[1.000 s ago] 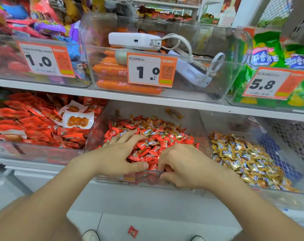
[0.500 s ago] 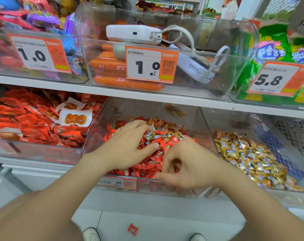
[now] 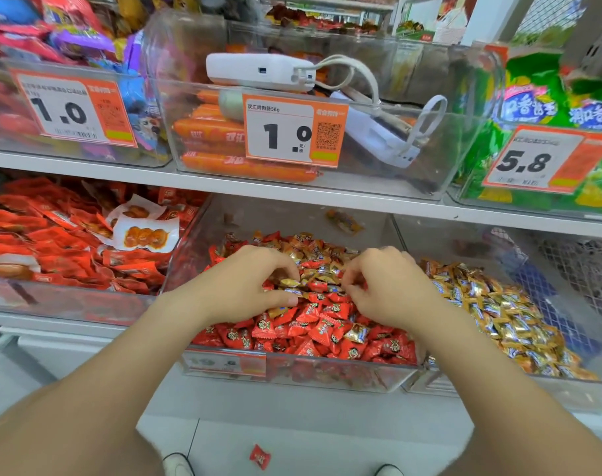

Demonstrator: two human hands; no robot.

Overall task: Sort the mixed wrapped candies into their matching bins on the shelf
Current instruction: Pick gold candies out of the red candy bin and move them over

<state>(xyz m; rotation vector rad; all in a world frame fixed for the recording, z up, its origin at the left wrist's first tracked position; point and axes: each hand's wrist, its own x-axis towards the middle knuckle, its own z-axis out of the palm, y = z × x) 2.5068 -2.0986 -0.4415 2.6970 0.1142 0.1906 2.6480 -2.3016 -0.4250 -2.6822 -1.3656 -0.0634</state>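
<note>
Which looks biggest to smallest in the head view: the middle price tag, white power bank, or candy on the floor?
1. middle price tag
2. white power bank, close behind; it sits farther back, so unsure
3. candy on the floor, clearly smallest, though farthest away

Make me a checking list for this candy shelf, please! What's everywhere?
Surface: white shelf carrying clear bins.
Job's things: middle bin holds red candies with gold ones mixed in; right bin holds gold candies.
Clutter: one red candy on the floor; a stray wrapper at the middle bin's back.
Hands: left hand seems to pinch a gold candy; right hand has fingers curled in the pile, hold unclear.
Cables: white cable loops from a white power bank in the upper bin.
Surroundings: sausages, green bags, red snack packs, price tags.
</note>
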